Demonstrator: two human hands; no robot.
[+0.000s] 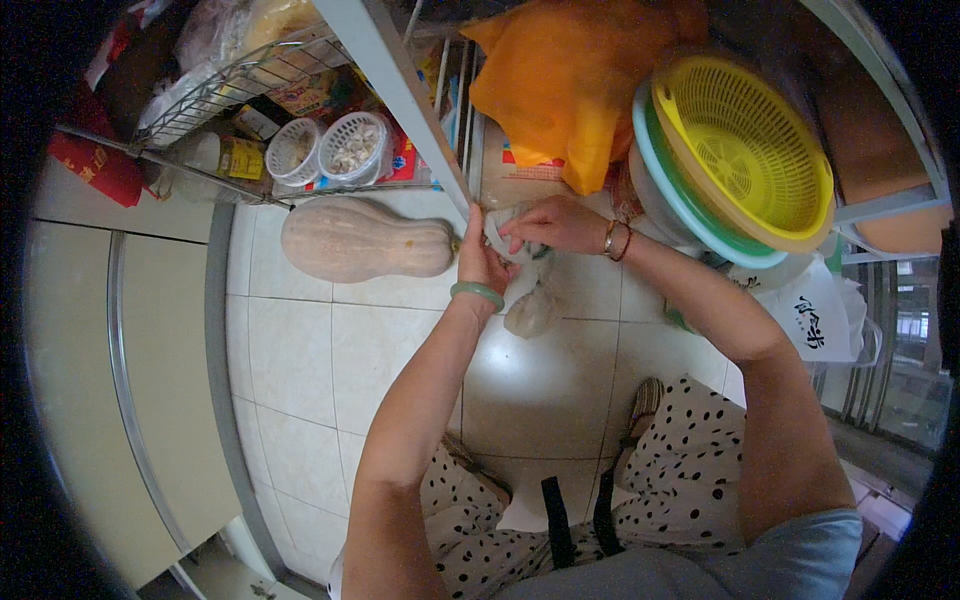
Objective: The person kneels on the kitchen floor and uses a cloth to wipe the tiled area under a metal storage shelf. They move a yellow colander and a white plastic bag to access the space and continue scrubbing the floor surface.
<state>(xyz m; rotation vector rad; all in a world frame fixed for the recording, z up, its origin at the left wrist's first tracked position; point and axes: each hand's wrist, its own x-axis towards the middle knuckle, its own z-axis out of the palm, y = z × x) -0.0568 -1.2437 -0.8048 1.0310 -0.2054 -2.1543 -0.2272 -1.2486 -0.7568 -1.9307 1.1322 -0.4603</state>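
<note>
My left hand (477, 255), with a green bangle at the wrist, and my right hand (555, 224), with thin bracelets, both grip a crumpled clear plastic bag (520, 262) held low over the tiled floor. The bag's lower part (532, 312) hangs down, bulging with something pale inside. The hands meet beside the white post of a shelf rack (400, 95).
A long tan butternut squash (365, 240) lies on the floor tiles, left of the hands. Stacked colander baskets, yellow on top (745, 145), sit on the right under an orange bag (580, 75). The wire shelf holds two small white baskets (330, 148). A white printed bag (815, 315) hangs at the right.
</note>
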